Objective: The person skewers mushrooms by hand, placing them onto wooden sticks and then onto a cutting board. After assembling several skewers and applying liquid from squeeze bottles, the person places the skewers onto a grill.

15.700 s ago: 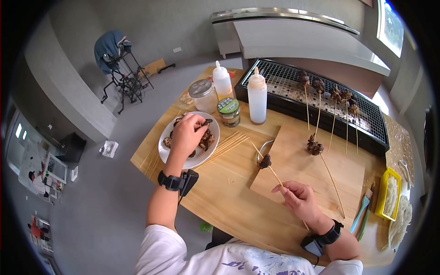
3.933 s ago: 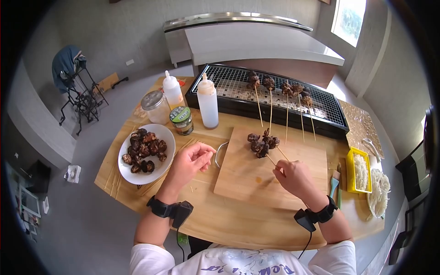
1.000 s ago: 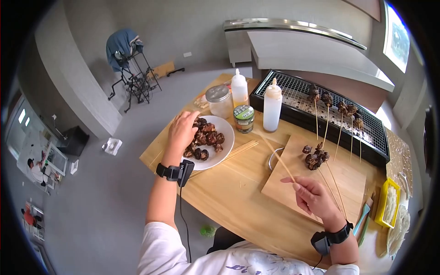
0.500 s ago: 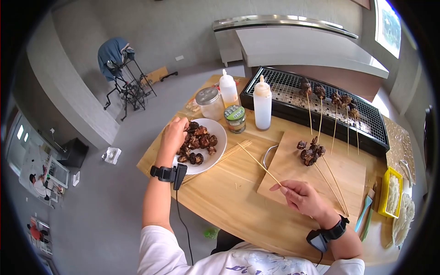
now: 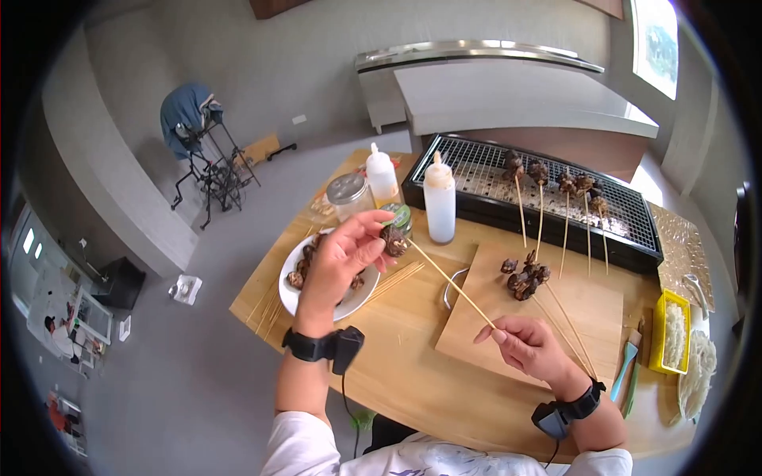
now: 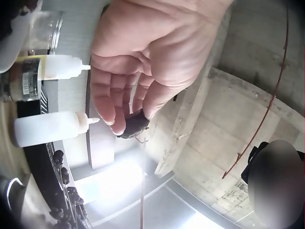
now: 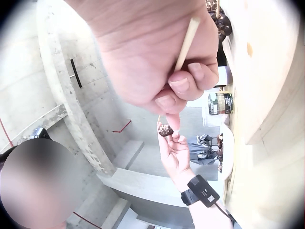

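Observation:
My left hand (image 5: 345, 258) pinches a dark brown mushroom (image 5: 393, 239) between thumb and fingertips, above the table near the plate. My right hand (image 5: 528, 345) grips a bamboo skewer (image 5: 452, 284), its far tip right at the mushroom. In the right wrist view the skewer's butt end (image 7: 189, 40) sticks out from the curled fingers; the left wrist view shows the mushroom (image 6: 133, 126) under the fingertips. More mushrooms (image 5: 296, 278) fill a white plate (image 5: 287, 297), partly hidden behind the left hand. Two loaded skewers (image 5: 522, 284) lie on the wooden board (image 5: 468, 337).
Bare skewers (image 5: 397, 279) lie beside the plate. Behind stand two squeeze bottles (image 5: 439, 202), a lidded jar (image 5: 348, 194) and a green-labelled jar (image 5: 399, 216). A black grill (image 5: 492, 202) bears several loaded skewers. At right are a brush (image 5: 627, 365) and yellow basket (image 5: 673, 329).
My left hand has come up from the plate with a mushroom and moved right to the skewer's tip. Since the oldest frame, a second loaded skewer has come to lie on the board.

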Demonstrator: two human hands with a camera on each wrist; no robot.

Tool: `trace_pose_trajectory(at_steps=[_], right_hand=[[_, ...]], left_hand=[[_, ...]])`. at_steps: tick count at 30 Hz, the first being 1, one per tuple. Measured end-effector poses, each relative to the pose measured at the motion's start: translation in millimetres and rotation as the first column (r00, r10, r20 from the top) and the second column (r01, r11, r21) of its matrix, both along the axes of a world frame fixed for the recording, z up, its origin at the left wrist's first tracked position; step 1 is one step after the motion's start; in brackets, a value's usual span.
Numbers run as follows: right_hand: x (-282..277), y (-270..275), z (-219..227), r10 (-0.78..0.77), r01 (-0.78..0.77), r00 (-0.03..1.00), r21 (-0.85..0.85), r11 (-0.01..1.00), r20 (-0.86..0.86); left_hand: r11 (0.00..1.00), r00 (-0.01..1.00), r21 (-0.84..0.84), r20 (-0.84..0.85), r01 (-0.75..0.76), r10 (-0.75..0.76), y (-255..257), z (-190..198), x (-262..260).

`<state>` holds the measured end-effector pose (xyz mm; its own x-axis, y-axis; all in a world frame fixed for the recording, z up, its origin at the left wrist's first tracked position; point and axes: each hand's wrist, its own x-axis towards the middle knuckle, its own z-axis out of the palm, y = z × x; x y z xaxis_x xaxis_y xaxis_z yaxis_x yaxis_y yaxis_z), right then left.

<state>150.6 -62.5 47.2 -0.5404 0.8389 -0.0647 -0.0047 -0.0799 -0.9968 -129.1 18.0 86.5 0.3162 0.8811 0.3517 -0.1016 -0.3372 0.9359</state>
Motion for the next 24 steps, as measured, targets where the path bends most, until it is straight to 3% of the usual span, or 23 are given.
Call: trace_pose_trajectory(at_steps=[3, 7, 9, 15, 24], right_hand=[[5, -1, 5, -0.030, 0.030, 0.998, 0.017, 0.999, -0.048], [5, 0, 5, -0.038, 0.037, 0.999, 0.019, 0.999, 0.031], [3, 1, 4, -0.030, 0.029, 0.998, 0.031, 0.999, 0.053], [-2, 1, -1, -0.041, 0.034, 0.993, 0.062, 0.997, 0.115], [-3, 2, -4, -0.043, 0.031, 0.986, 0.077, 0.997, 0.163]], left_hand=[[0.998, 0.996, 0.058, 0.081, 0.029, -0.033, 13, -9, 20], [0.995, 0.991, 0.052, 0.100, 0.081, -0.086, 21, -26, 24], [0.990, 0.972, -0.073, 0.209, 0.120, -0.102, 19, -30, 23], [0.971, 0.921, -0.101, 0.352, 0.216, -0.168, 18, -38, 13], [0.971, 0.930, -0.120, 0.332, 0.207, -0.157, 16, -38, 14]])
